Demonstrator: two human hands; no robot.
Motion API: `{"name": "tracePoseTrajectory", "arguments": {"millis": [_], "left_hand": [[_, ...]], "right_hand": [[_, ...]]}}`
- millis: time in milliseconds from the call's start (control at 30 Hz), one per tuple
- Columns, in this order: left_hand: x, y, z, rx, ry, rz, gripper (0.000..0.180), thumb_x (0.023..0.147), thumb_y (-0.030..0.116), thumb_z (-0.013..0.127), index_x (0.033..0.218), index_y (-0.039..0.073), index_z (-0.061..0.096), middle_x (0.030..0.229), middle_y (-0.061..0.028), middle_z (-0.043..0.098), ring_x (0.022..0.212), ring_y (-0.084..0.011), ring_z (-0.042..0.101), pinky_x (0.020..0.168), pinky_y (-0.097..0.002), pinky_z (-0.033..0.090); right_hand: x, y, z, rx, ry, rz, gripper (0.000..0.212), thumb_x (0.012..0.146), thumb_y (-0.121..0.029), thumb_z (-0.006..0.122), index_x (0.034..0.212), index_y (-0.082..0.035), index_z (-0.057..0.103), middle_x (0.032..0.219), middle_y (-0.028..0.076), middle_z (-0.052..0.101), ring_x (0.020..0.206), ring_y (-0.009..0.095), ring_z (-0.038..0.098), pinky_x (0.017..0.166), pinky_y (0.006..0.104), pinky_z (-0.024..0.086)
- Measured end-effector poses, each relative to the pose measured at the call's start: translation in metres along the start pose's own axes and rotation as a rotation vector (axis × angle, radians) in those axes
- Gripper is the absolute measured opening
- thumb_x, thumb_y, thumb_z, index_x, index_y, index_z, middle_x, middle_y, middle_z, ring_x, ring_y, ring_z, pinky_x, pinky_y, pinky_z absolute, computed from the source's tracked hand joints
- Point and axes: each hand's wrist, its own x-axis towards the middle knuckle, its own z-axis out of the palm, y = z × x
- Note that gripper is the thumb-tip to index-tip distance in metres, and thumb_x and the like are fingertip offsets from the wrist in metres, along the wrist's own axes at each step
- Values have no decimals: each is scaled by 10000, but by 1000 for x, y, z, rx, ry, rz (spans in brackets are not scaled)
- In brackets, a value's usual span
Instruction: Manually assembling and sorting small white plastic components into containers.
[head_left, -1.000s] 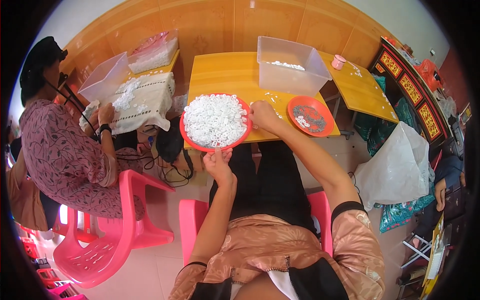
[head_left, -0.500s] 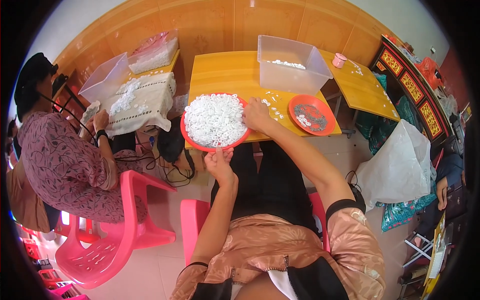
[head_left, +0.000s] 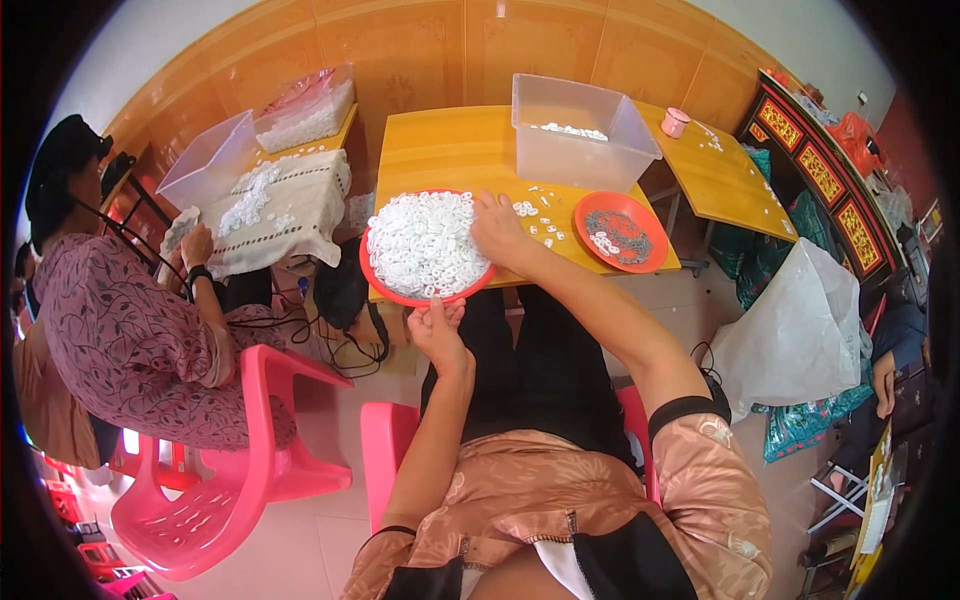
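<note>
Basin: red and round (head_left: 400, 298), heaped with white pieces (head_left: 420, 240), at the near left corner of the table (head_left: 440, 140).
Basin's facing: mouth up; it looks nearly round, so no clear long axis shows.
White pieces: small, longish and holed; their long axes lie every which way in the heap, with no shared direction.
Left hand: (head_left: 437, 328) at the near rim of the basin, fingers drawn in narrow and pinching the rim; the basin lies straight beyond this grip, away from the body.
Right hand: (head_left: 503, 238) at the right side of the basin, back of the hand up, fingers pointing away from the body and reaching the edge of the heap, which lies to their left. Whether they hold a piece, I cannot tell.
Loose pieces: a few white ones (head_left: 525, 209) on the table, just right of the right hand.
Plate: red (head_left: 625, 203), right of the loose pieces, bearing grey bits (head_left: 605, 218) and some white pieces.
Bin: clear (head_left: 575, 160), toward the far side of the table, white pieces inside.
Cup: pink (head_left: 675, 123), on the side table (head_left: 730, 185) at right.
Co-worker: seated at left (head_left: 130, 330), both hands near a cloth (head_left: 300, 215) strewn with white pieces.
</note>
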Motion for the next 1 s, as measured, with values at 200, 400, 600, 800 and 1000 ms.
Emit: {"name": "tracePoseTrajectory", "arguments": {"millis": [200,400,600,800,1000], "left_hand": [[0,1,2,2,-10,-1,255,905,126,523,1039,-24,368,880,-136,585,708,-194,634,625,-247,514],[3,2,1,4,-3,3,239,907,118,518,1035,-20,371,870,-137,593,707,-192,633,626,-242,512],[3,3,2,14,-17,7,236,910,122,513,1039,-14,370,869,-137,597,717,-191,634,642,-250,513],[5,3,2,18,-7,-9,245,908,124,519,1044,-9,364,871,-138,597,715,-193,635,641,-252,514],[8,4,1,16,-4,-7,230,906,126,524,1025,0,372,871,-135,598,711,-195,635,639,-253,515]], "right_hand": [[3,-2,-1,8,-136,-2,118,711,-125,574,718,-63,674,741,124,636,766,266,618,646,392,454],[12,9,-8,149,-288,110,122,742,-92,562,762,-53,676,748,146,658,720,285,659,609,401,518],[10,3,1,138,-210,35,131,744,-84,554,767,-34,673,767,165,657,741,306,657,639,413,525],[13,15,-1,286,-287,118,155,701,-125,591,763,-1,661,772,202,644,726,317,647,658,412,525],[-13,49,-19,588,-230,282,208,636,-189,616,651,18,629,652,218,597,631,346,610,613,410,498]]}}
